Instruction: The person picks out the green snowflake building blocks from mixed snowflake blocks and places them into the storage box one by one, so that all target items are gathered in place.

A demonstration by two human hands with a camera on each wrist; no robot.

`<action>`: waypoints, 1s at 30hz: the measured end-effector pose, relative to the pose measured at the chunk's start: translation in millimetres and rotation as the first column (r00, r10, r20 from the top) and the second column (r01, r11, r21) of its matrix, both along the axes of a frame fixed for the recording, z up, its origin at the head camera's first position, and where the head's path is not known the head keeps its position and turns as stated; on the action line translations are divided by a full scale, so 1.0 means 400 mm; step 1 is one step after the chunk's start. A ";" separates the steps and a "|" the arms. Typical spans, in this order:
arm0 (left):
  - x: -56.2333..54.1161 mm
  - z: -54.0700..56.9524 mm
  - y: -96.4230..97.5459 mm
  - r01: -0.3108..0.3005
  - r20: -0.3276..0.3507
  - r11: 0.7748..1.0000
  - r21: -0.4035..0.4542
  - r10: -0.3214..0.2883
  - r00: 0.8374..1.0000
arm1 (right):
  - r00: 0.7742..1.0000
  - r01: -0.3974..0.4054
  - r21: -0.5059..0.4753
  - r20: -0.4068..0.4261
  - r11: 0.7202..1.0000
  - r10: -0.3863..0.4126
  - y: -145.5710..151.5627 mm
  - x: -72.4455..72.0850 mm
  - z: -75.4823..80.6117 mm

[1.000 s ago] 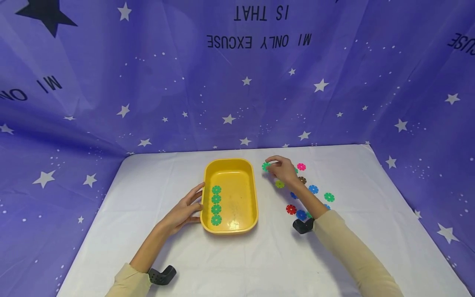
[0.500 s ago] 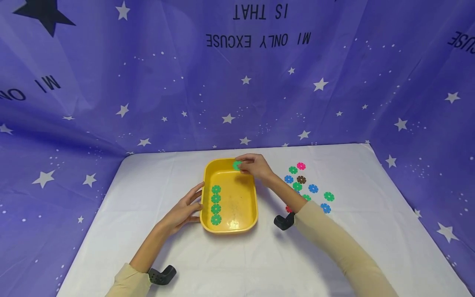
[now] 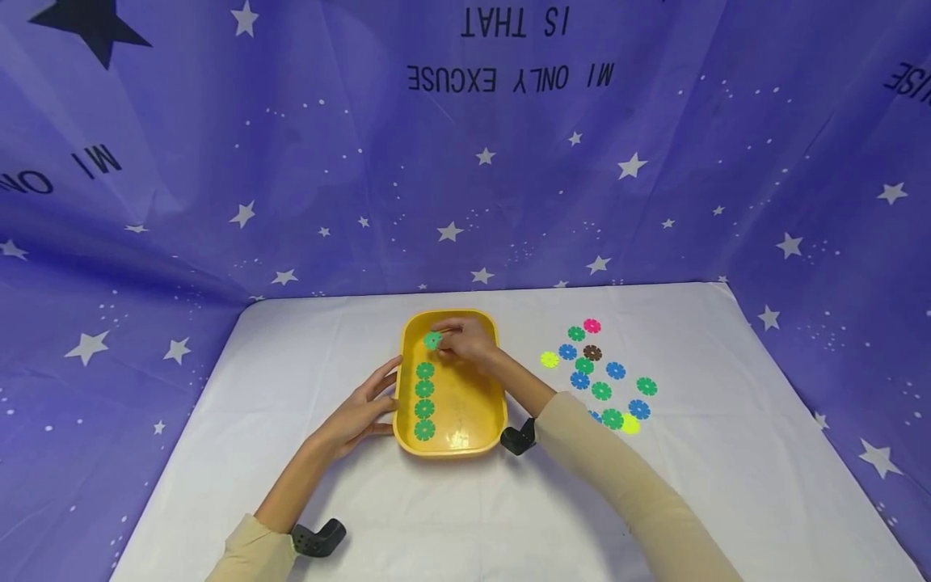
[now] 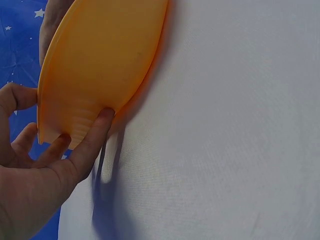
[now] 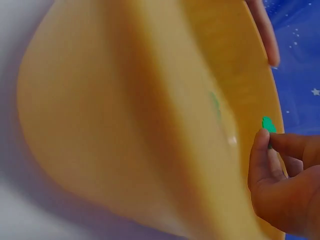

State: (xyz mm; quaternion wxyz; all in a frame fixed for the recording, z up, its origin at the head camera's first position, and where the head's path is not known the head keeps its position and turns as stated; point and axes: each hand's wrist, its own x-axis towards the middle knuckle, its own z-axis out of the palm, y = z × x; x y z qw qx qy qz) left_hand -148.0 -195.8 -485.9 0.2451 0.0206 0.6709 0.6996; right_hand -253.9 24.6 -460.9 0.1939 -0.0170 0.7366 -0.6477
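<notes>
A yellow plastic tray (image 3: 470,398) stands on the white-covered table. Several green snowflake discs (image 3: 425,389) lie in a straight column along its left side. Between thumb and fingers, my right hand (image 3: 471,339) pinches another green snowflake disc (image 3: 432,340) over the tray, just beyond the column's far end. The right wrist view shows this pinched disc (image 5: 268,124) near edge-on. My left hand (image 3: 356,416) touches the tray's left outer wall with spread fingertips; in the left wrist view its fingers (image 4: 95,137) press on the tray wall (image 4: 105,55).
Loose snowflake discs lie right of the tray: green (image 3: 646,386), blue (image 3: 615,370), yellow (image 3: 549,359), brown (image 3: 592,353) and pink (image 3: 592,326). My right sleeve (image 3: 604,469) covers part of that area. A purple star-printed cloth (image 3: 407,186) rises behind the table.
My right hand has carried the green snowflake disc leftward from beside the loose discs to above the tray's far left part. My left hand has stayed at the tray's wall.
</notes>
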 end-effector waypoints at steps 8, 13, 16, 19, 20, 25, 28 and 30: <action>-0.004 0.005 0.002 0.000 0.000 1.000 0.002 0.000 1.000 | 1.000 0.019 0.070 -0.012 0.997 -0.018 -0.018 0.002 -0.021; -0.006 0.005 0.001 -0.001 -0.002 1.000 0.005 0.001 1.000 | 1.000 0.018 0.073 0.006 0.997 -0.019 -0.016 0.003 -0.036; -0.006 0.004 0.001 0.000 0.000 1.000 0.007 0.000 1.000 | 1.000 0.015 0.086 0.000 0.996 -0.015 -0.017 0.004 -0.046; -0.006 0.003 0.001 -0.005 0.002 1.000 0.006 0.005 1.000 | 1.000 0.016 0.106 -0.018 0.994 -0.014 -0.020 0.006 -0.054; -0.006 0.002 0.000 -0.005 0.001 1.000 0.003 0.005 1.000 | 1.000 0.017 0.114 -0.024 0.993 -0.014 -0.021 0.007 -0.056; -0.003 0.001 0.001 -0.011 -0.001 1.000 -0.004 0.011 1.000 | 0.998 0.028 0.152 -0.052 0.988 -0.021 -0.024 0.011 -0.065; -0.001 0.001 0.002 -0.011 -0.003 1.000 -0.007 0.011 1.000 | 0.997 0.036 0.177 -0.079 0.983 -0.023 -0.023 0.013 -0.069; 0.000 0.000 0.001 -0.011 -0.002 1.000 -0.009 0.011 1.000 | 0.995 0.042 0.192 -0.094 0.981 -0.024 -0.021 0.014 -0.071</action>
